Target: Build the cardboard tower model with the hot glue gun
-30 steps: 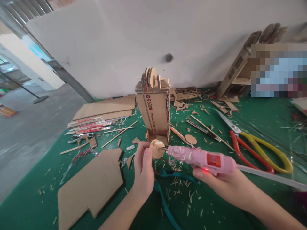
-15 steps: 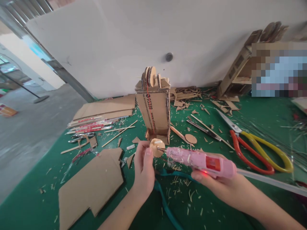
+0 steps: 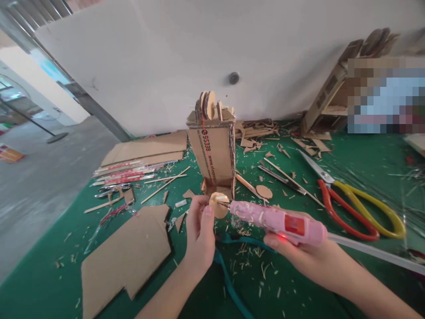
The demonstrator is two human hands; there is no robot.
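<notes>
Between its thumb and fingers, my left hand (image 3: 200, 232) pinches a small round cardboard disc (image 3: 220, 210). A short white piece shows near the disc's upper edge. Wrapped around a pink hot glue gun (image 3: 259, 216), my right hand (image 3: 299, 248) keeps the metal nozzle at the disc's face, with a red light glowing on the grip. A long glue stick (image 3: 372, 250) trails from the gun's rear. Behind both hands stands an upright cardboard box structure (image 3: 214, 153) topped with round discs. Teal-handled pliers or cutters (image 3: 227, 274) lie beneath my hands, their head partly hidden.
Large scissors (image 3: 348, 204) with red and yellow handles lie at the right. A cut cardboard sheet (image 3: 128, 261) is at the left front, wrapped sticks (image 3: 126, 173) behind it. A utility knife (image 3: 282, 180), another cardboard disc (image 3: 264, 192) and scraps lie about the green table (image 3: 43, 257).
The disc has tilted and shifted slightly in my left hand. The glue gun's nozzle now sits a little higher against it. Everything else on the table stays put.
</notes>
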